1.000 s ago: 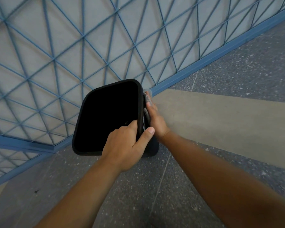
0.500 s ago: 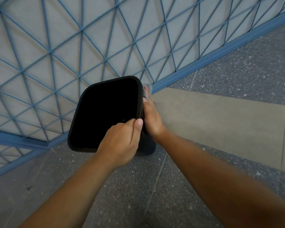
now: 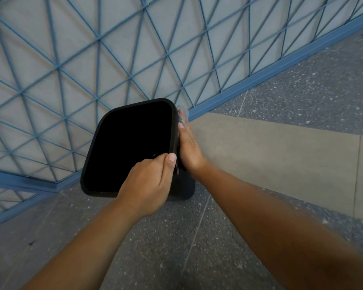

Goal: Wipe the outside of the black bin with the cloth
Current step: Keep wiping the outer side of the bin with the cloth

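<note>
Bin (image 3: 132, 143) — black, open top — is stood on speckled floor (image 3: 134, 248) beside blue lattice fence (image 3: 92, 59). Near rim corner is gripped by left hand (image 3: 149, 183), fingers curled. Right hand (image 3: 189, 147) is pressed flat, fingers straight, on the right outer wall; cloth (image 3: 181, 114) is barely seen — blurred at fingertips.

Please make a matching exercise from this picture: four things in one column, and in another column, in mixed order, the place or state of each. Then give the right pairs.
Things:
1. left hand
2. right hand
3. black bin
4. blue grid panel

Places or states:
A. stands on the speckled floor
B. lies flat against the bin's outer side
C. grips the bin's rim
D. rises behind the bin

Pairs: 1-C, 2-B, 3-A, 4-D
</note>
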Motion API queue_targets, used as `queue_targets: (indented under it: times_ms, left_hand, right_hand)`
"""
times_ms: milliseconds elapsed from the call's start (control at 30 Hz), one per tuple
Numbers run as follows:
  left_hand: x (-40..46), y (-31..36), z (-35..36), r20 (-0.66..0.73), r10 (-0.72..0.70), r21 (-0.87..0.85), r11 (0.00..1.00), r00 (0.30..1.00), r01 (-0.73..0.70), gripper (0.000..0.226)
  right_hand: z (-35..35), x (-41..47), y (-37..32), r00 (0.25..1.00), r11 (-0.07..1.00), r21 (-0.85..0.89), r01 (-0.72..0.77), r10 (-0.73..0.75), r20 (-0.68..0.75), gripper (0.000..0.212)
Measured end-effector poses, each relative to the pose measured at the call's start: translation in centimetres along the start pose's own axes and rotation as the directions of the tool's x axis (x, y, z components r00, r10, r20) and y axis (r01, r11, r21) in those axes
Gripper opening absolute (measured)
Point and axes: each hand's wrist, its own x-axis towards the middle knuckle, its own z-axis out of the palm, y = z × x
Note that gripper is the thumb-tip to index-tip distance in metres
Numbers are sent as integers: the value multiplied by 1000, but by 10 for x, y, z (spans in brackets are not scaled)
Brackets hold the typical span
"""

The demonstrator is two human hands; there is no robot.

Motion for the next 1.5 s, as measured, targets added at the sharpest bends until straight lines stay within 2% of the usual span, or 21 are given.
queue_targets:
  times_ms: [100, 200, 300, 400, 533, 633, 700, 767, 833, 900, 1000, 1100, 1267, 1333, 1367, 1467, 1500]
  left_hand:
    - [1, 2, -1, 7, 4, 7, 1000, 1000, -4, 44]
    - [1, 5, 0, 2, 1, 12, 1000, 1000, -2, 43]
    - [1, 4, 0, -4, -13, 13, 1000, 1000, 13, 44]
    - [3, 2, 1, 2, -20, 17, 1000, 1000, 20, 46]
    - [3, 0, 3, 9, -22, -28, 999, 1000, 22, 58]
    - [3, -1, 2, 1, -32, -33, 999, 999, 32, 55]
    - [4, 0, 2, -6, -37, 1, 999, 999, 37, 47]
    - [4, 2, 1, -12, -41, 8, 999, 999, 41, 46]
    - [3, 2, 0, -15, -44, -11, 999, 999, 44, 46]
    - [3, 2, 0, -14, -38, -24, 999, 999, 38, 46]
    - [3, 7, -1, -23, -47, -4, 999, 999, 47, 48]
    - [6, 9, 0, -20, -61, 36, 997, 998, 62, 51]
    - [5, 7, -1, -5, -63, 27, 998, 998, 63, 48]
    - [6, 8, -1, -12, -56, 30, 998, 998, 56, 44]
    - [6, 9, -1, -18, -52, 36, 998, 998, 52, 42]
    - [5, 12, -1, -28, -58, 42, 997, 998, 59, 43]
    - [5, 11, -2, -30, -59, 40, 997, 998, 60, 43]
  right_hand:
    - [-3, -8, -5, 999, 999, -32, 31, -30, 21, 58]
    - [-12, -10, -9, 978, 977, 31, -209, 209, -1, 52]
    - [-15, -21, -5, 950, 939, 140, -313, 312, 32, 53]
    - [-7, -45, -6, 973, 956, 180, -230, 230, 23, 66]
    - [18, -65, -8, 993, 985, 135, -110, 115, -23, 90]
    - [16, -47, 1, 999, 999, 49, -17, 19, -39, 79]
    - [10, -30, 0, 998, 999, -8, -52, 52, -22, 73]
    - [12, -33, -4, 999, 1000, 3, 3, -3, -51, 73]
    - [23, -55, 2, 985, 990, 20, 142, -139, -99, 57]
    - [32, -74, 11, 981, 982, 87, 170, -160, -113, 50]
    - [26, -50, 20, 990, 990, 73, 121, -115, -78, 60]
    - [16, -23, 24, 997, 997, 81, -19, 26, -79, 77]
    - [32, -94, 13, 991, 985, 115, 128, -122, -59, 56]
    - [27, -81, 20, 990, 986, 101, 135, -132, -42, 56]
    - [22, -65, 22, 995, 993, 71, 96, -93, -38, 61]
    - [7, -33, 26, 990, 992, 54, -117, 120, -69, 94]
    - [10, -38, 24, 990, 991, 45, -122, 125, -61, 95]
